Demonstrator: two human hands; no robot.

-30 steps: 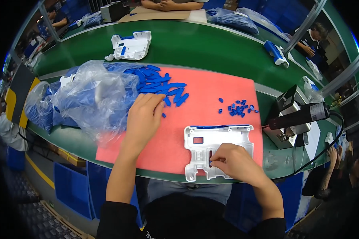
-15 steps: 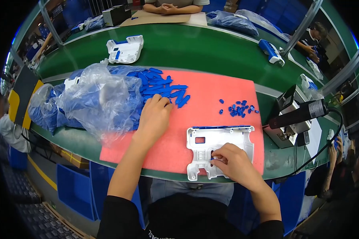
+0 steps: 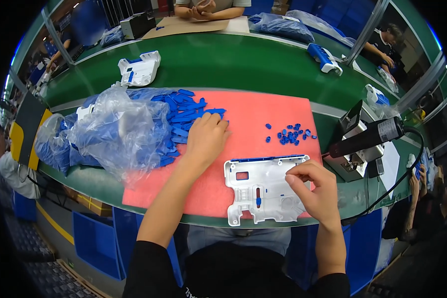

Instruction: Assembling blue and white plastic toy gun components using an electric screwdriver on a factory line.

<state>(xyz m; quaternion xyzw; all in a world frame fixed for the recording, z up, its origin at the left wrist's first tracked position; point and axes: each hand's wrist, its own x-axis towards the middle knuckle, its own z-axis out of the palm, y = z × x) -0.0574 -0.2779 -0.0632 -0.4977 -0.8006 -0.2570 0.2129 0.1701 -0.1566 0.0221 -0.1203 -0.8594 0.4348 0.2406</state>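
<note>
My left hand (image 3: 206, 139) reaches over the right side of a heap of blue plastic strips (image 3: 186, 115), its fingers bent down on them; what is under the fingertips is hidden. A white plastic housing shell (image 3: 275, 181) lies inner side up on the pink foam mat, with a blue strip along its far edge. In its narrow slot sits a small blue piece (image 3: 258, 201). My right hand (image 3: 315, 191) hovers over the shell's right part, thumb and forefinger together in a pinch. Whether something tiny is between them I cannot make out.
Small blue caps (image 3: 290, 134) lie scattered on the pink mat (image 3: 253, 107). A clear bag (image 3: 119, 129) covers the left side. At right stand a metal device and a dark cylindrical tool (image 3: 365, 139) with a cable. Two housings (image 3: 140, 68) rest on the green belt (image 3: 223, 59); a person sits opposite.
My right hand has moved from the slot up and right, uncovering the blue piece there. My left hand has shifted slightly right along the strips. The whole view has turned a little.
</note>
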